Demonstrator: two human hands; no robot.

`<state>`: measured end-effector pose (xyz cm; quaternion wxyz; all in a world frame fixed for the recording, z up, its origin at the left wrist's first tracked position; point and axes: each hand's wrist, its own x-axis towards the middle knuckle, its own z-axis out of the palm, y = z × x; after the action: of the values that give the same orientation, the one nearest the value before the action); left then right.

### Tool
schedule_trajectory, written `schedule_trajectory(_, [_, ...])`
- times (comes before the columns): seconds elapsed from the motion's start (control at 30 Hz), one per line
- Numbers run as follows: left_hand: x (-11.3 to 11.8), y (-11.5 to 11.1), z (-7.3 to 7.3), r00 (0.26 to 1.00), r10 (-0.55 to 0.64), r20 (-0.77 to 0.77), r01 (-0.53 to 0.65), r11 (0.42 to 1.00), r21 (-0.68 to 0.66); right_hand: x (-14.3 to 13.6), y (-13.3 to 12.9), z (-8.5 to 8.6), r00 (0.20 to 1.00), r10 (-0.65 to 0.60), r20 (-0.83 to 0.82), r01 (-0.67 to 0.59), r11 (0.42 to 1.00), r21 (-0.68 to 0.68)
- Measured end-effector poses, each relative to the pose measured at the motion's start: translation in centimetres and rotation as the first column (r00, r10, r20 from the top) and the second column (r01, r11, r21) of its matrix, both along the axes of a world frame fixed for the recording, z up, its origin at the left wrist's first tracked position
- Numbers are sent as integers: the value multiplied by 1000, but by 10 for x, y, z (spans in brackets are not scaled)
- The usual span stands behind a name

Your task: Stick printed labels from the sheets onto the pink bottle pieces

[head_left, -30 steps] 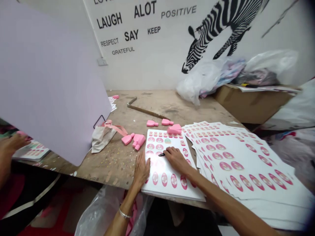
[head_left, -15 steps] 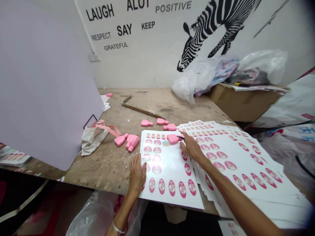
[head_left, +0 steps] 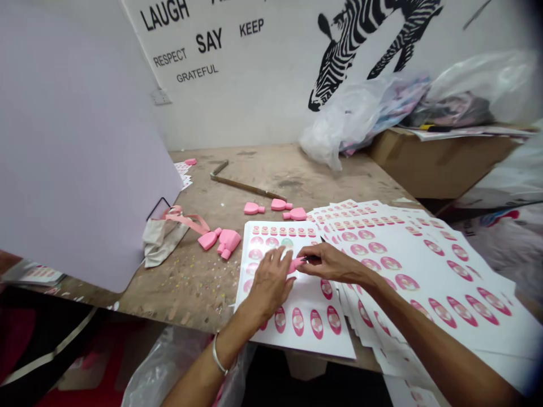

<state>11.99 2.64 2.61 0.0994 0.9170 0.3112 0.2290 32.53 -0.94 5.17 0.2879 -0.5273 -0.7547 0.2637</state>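
Note:
A pink bottle-shaped plastic piece is between my two hands, over the sticker sheet. My left hand has its fingers and thumb curled around the wide end, hiding most of it. My right hand pinches a thin dark tool at the narrow end; its exact kind is unclear. Rows of pink round and oval stickers are printed on the sheet, with one green sticker near the top. More pink bottle-shaped pieces lie left of the sheet and several behind it.
Fanned-out sticker sheets cover the table's right side. A cardboard box with plastic bags stands at the back right. A bent wooden stick lies behind. At left are a cloth pouch and a large pale panel.
My left hand has moved from the sheet's left edge onto the pink piece. My right hand has come down and nearer with the dark tool, and the piece has moved from the sheet's top right.

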Motion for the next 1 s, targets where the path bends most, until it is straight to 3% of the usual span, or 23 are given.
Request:
schedule_trajectory(0.1, [14,3,-4,990,29,139,14,953,-301,5,2,-9,987,-78,-144,73,997,-41])
schedule_trajectory(0.17, [18,12,-7,921,210,328,22,812,-583,13,13,-23,950,-270,-156,269,963,-26])
schedule_trajectory(0.23, [22,25,-6,807,407,428,86,636,-767,18,28,-39,874,-476,-97,480,877,26])
schedule_trajectory(0.3, [28,42,-4,736,490,467,135,569,-811,15,45,-53,813,-582,-21,581,808,93])
schedule_trajectory(0.43, [43,67,-12,689,529,495,127,585,-801,-5,67,-70,747,-659,92,630,745,221])
schedule_trajectory(0.6, [50,73,-35,653,552,518,142,583,-800,-21,73,-81,668,-712,215,611,690,388])
schedule_trajectory(0.8, [48,72,-44,654,525,544,146,618,-773,-22,72,-89,639,-719,274,573,682,454])
schedule_trajectory(1.0, [48,76,-45,672,521,526,133,614,-778,-15,75,-90,691,-684,234,576,717,393])
